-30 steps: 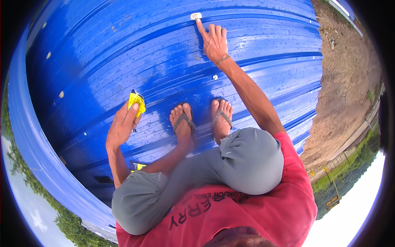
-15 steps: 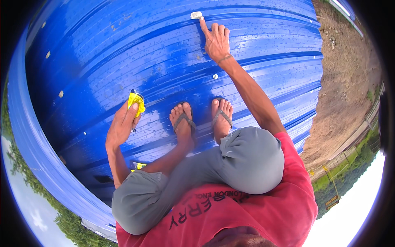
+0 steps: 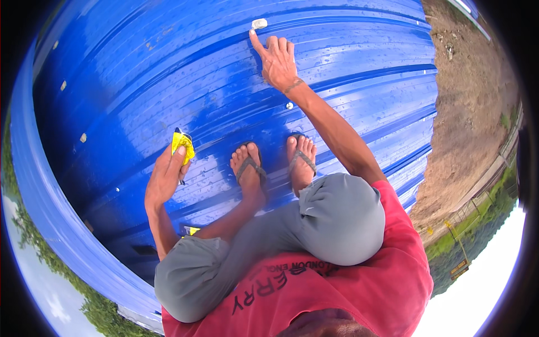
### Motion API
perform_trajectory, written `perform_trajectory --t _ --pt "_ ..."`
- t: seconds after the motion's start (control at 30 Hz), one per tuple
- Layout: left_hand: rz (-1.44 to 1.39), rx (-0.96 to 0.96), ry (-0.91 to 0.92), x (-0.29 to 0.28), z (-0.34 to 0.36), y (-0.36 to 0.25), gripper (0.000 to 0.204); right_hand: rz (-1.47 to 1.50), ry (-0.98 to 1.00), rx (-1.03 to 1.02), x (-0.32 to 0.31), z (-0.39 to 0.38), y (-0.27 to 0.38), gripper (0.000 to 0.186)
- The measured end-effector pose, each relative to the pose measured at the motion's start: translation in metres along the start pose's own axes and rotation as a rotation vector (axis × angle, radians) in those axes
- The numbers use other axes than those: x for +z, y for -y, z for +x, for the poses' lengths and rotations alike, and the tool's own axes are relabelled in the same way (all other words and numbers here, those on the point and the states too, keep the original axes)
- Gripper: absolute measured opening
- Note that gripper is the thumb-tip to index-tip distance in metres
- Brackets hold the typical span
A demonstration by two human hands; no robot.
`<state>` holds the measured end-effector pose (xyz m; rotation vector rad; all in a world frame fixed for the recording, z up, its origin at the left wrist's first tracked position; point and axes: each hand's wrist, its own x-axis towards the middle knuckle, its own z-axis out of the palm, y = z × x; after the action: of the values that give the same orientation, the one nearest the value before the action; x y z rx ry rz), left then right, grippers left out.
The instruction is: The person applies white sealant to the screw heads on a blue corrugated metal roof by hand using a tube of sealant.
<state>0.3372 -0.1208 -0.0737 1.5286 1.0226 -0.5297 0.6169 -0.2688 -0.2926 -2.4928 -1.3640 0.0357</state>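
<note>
I crouch on a blue ribbed metal roof (image 3: 224, 73) dotted with water drops. My right hand (image 3: 279, 64) reaches forward over it, holding nothing. Its index finger is stretched out and the other fingers are partly bent. That fingertip is at the lower left edge of a white dab of sealant (image 3: 259, 23); whether it touches the dab I cannot tell. On the left, in front of my knee, my left hand (image 3: 164, 175) grips a crumpled yellow packet (image 3: 183, 147) with dark edges, thumb on top. What the packet contains is hidden.
More whitish dabs (image 3: 83, 137) run along the left side. A screw head (image 3: 289, 105) stands up ahead of my sandalled feet (image 3: 250, 163). Another yellow-and-dark item (image 3: 192, 230) lies by my left leg. Beyond the roof's right edge is bare earth (image 3: 471, 95); a blue raised edge (image 3: 42, 185) curves along the left.
My right index fingertip has shifted from the right side of the white dab to its lower left. The left hand keeps hold of the yellow packet. The view has moved slightly.
</note>
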Motion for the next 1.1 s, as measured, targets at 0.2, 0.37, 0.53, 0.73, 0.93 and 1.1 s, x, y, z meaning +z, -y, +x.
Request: perform_trajectory --t 0.2,0.37,0.53,0.73,0.93,1.1 --pt "0.000 0.022 -0.001 0.005 -0.001 -0.004 0.046 -0.118 -0.008 -0.001 0.002 0.002 -0.011 0.075" --pt "-0.019 0.042 -0.019 0.001 -0.006 0.002 0.044 -0.120 0.038 0.075 -0.009 -0.010 -0.016 0.067" --pt "-0.002 0.063 0.027 0.011 0.003 -0.005 0.042 -0.074 -0.054 0.039 -0.016 0.005 -0.021 0.070" --pt "0.029 0.071 0.006 0.010 -0.002 -0.013 0.042 -0.077 -0.149 -0.044 -0.011 0.032 -0.023 0.062" --pt "0.025 0.059 0.012 0.012 -0.003 -0.011 0.042 -0.082 -0.153 -0.031 -0.007 0.041 -0.024 0.058" --pt "0.015 0.051 0.010 0.012 -0.005 -0.011 0.043 -0.089 -0.130 -0.039 -0.004 0.036 -0.020 0.054"
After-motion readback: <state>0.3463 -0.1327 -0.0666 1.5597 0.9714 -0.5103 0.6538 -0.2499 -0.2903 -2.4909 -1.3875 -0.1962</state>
